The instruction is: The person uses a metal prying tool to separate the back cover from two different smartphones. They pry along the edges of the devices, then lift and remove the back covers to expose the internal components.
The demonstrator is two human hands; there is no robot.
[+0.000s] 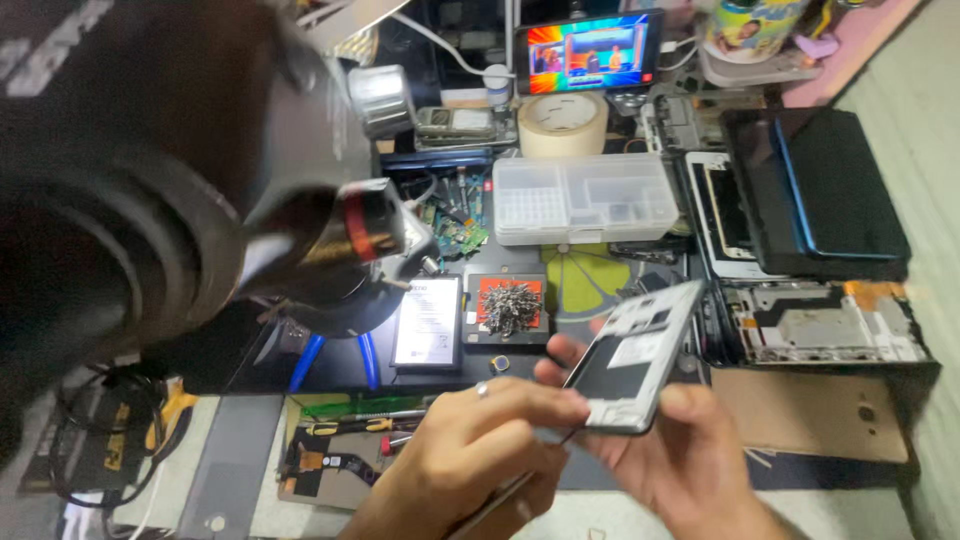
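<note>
My right hand (pixel 690 465) holds an opened phone body (pixel 635 368) with its back off, tilted up, showing the grey inner frame. My left hand (pixel 480 440), a ring on one finger, is closed around a thin metal tool (pixel 500 497) and rests against the phone's lower edge. The tool's tip is hidden behind my fingers. Both hands hover over the front of a cluttered repair bench.
A dark microscope (pixel 200 190) looms at the left. Behind the hands lie a flat battery (pixel 428 322), a red tray of screws (pixel 508 305), a clear compartment box (pixel 585 197), a tape roll (pixel 562 122), a lit phone screen (pixel 590 52), stacked tablets (pixel 825 190) and a stripped phone chassis (pixel 820 322).
</note>
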